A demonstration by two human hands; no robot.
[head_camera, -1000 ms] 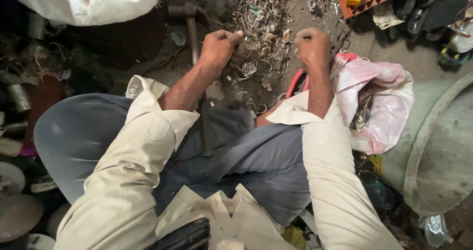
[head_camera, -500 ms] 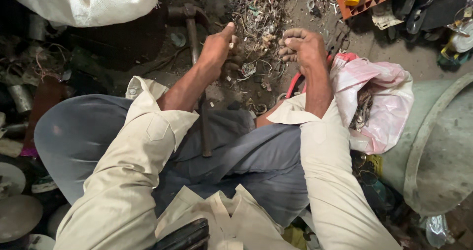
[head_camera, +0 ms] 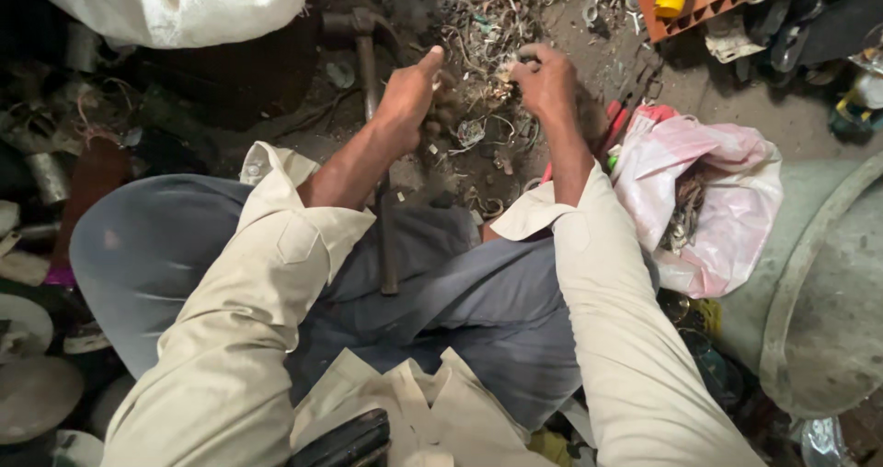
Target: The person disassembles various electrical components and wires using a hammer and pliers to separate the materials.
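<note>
I sit on the ground with both arms stretched over a pile of tangled scrap wire [head_camera: 487, 25]. My left hand [head_camera: 409, 99] and my right hand [head_camera: 544, 80] are close together above the pile. Both are closed around a small pale bit of scrap with wire [head_camera: 501, 76] held between them. A hammer [head_camera: 368, 53] with a long handle lies on the ground under my left forearm, its head pointing away from me.
A pink plastic bag [head_camera: 708, 200] with scrap in it lies at my right, beside a large grey tub [head_camera: 819, 292]. An orange tray [head_camera: 699, 2] with a yellow thing is at top right. A white sack [head_camera: 175, 2] is top left. Metal junk is at left.
My hands were apart on the scrap pile. They have drawn together and lifted a small piece between them.
</note>
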